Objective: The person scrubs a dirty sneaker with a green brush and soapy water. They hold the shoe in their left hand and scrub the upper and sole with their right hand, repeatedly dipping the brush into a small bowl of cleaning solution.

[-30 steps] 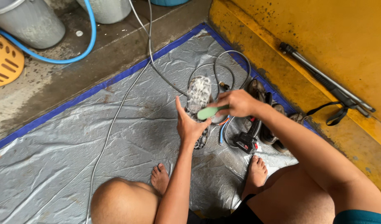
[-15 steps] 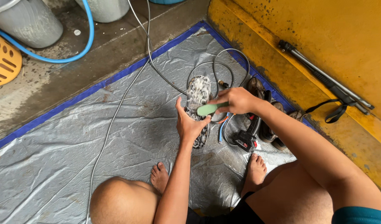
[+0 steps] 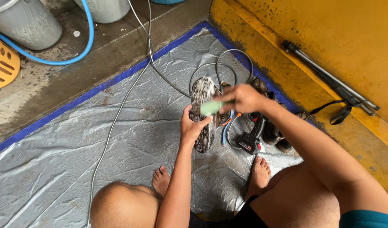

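Above the grey tarp [image 3: 75,169], the left hand [image 3: 193,126] grips a soapy, half-scrubbed shoe [image 3: 202,112] while the right hand [image 3: 240,98] clasps a green brush [image 3: 211,107] against it.

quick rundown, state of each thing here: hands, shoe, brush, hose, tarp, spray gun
left hand: gripping the shoe from below
right hand: closed on the green brush
shoe: sole up, foamy and wet, held over the tarp
green brush: pressed on the shoe
tarp: spread flat, wrinkled, wet
blue hose: curved on the wet floor
spray gun: lying on the tarp, not held
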